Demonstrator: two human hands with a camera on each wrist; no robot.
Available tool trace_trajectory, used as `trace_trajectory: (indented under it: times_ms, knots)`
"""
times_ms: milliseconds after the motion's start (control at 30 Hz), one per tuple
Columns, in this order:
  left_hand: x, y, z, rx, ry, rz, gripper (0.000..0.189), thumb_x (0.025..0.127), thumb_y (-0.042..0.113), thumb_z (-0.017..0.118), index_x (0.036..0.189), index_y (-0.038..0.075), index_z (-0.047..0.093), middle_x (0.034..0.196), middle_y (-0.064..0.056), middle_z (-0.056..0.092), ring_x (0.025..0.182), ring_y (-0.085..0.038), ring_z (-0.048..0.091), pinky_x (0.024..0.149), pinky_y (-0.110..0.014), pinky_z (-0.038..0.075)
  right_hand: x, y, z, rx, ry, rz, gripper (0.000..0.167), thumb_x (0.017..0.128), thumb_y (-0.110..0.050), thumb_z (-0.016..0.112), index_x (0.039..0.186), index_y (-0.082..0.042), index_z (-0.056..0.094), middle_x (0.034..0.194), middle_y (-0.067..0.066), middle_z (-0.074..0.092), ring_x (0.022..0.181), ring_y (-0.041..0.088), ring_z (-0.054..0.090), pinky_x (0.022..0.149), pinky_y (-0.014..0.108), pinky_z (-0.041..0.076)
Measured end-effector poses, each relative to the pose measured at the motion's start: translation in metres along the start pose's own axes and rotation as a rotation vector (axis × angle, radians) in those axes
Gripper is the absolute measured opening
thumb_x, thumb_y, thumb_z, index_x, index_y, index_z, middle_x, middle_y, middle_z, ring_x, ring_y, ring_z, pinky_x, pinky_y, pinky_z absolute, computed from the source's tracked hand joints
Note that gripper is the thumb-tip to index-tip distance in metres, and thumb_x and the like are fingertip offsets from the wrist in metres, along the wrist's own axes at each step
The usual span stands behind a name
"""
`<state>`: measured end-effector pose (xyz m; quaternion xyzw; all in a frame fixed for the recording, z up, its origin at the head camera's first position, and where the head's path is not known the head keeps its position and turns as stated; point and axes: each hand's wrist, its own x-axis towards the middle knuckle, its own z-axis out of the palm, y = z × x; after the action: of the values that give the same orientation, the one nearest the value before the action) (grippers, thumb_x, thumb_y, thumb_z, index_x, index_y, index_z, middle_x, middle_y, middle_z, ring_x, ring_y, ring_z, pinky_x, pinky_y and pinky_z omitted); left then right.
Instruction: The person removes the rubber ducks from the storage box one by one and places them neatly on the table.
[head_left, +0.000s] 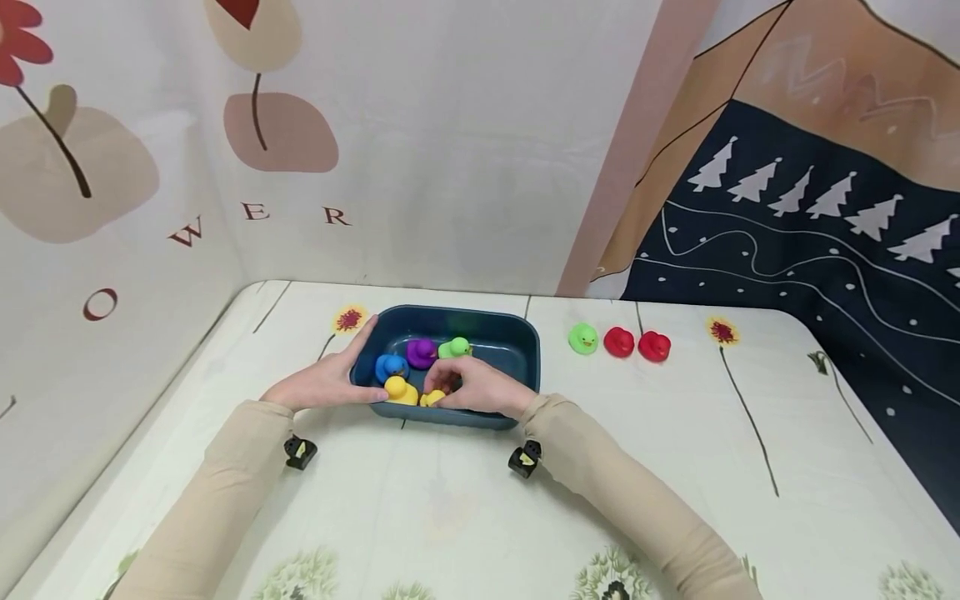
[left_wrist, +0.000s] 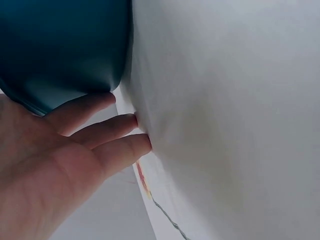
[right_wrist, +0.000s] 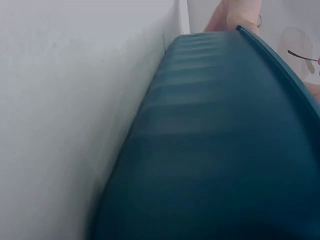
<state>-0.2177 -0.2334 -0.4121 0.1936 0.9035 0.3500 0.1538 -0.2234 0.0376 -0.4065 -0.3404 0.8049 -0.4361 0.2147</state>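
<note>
While the right hand (head_left: 480, 386) pinches a half-hidden yellow duck (head_left: 431, 399) in the blue tub (head_left: 465, 418), the left hand (head_left: 326, 382) braces the tub's end

Left fingers lie extended along the outer wall, thumb at the front corner beside the bigger yellow duck (head_left: 401, 392); I see no clenching there. Blue duck (head_left: 391, 367), purple duck (head_left: 421, 353) and green duck (head_left: 454, 348) sit farther back in the tub; another green duck (head_left: 582, 338) and two red ducks (head_left: 619, 342) are on the desk (head_left: 450, 500), off to the right. Risks I'd flag: packing is tight, so shifting the pinched one could topple its yellow neighbour; a shallow pinch could slip; if left pressure drops, the right wrist bumping the rim could skid the tub. Right wrist cam shows mostly tub wall, so I can't check the pinch from it
</note>
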Motion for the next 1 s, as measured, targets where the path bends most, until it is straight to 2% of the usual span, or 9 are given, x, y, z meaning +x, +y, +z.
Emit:
trace_trajectory:
  times_ms: [133,300,700,833,1000]
  knots:
    - [0.0,0.0,-0.001,0.001,0.001,-0.004,0.111,0.086,0.044,0.07,0.154,0.024,-0.015,0.154,-0.03,0.012,0.13,-0.054,0.032,0.099,-0.068,0.029,0.001,-0.001,0.001,-0.009,0.039,0.007,0.014,0.086,-0.003,0.072,0.099,-0.004,0.067,0.094,0.006,0.064,0.082,0.015,0.054,0.074,0.022,0.047]
    - [-0.001,0.001,-0.001,-0.01,-0.006,-0.007,0.111,0.085,0.044,0.071,0.154,0.024,-0.014,0.156,-0.028,0.008,0.132,-0.053,0.03,0.1,-0.068,0.028,-0.001,-0.002,0.0,0.041,0.08,0.022,0.016,0.086,-0.006,0.073,0.101,-0.006,0.069,0.093,0.0,0.063,0.084,0.017,0.055,0.074,0.023,0.049]
    - [-0.001,0.002,-0.003,0.001,-0.003,0.014,0.112,0.085,0.043,0.072,0.154,0.022,-0.014,0.157,-0.027,0.006,0.133,-0.054,0.027,0.1,-0.068,0.027,-0.015,-0.004,-0.01,0.082,0.13,-0.02,0.019,0.085,-0.004,0.074,0.103,-0.004,0.068,0.098,0.002,0.064,0.086,0.016,0.06,0.08,0.024,0.052]
    - [-0.001,0.001,-0.003,0.003,-0.001,0.013,0.113,0.084,0.043,0.072,0.154,0.023,-0.014,0.155,-0.029,0.009,0.132,-0.054,0.029,0.1,-0.068,0.028,-0.021,-0.003,-0.016,0.09,0.157,-0.028,0.02,0.085,-0.004,0.073,0.104,-0.004,0.068,0.099,0.003,0.064,0.087,0.017,0.061,0.081,0.024,0.052]
    - [-0.001,0.0,-0.002,-0.01,-0.003,-0.003,0.111,0.085,0.042,0.072,0.154,0.026,-0.014,0.157,-0.026,0.006,0.133,-0.053,0.027,0.101,-0.068,0.026,-0.029,-0.002,-0.022,0.104,0.189,-0.029,0.02,0.084,-0.003,0.073,0.104,-0.004,0.069,0.1,0.005,0.065,0.087,0.018,0.061,0.081,0.026,0.052]
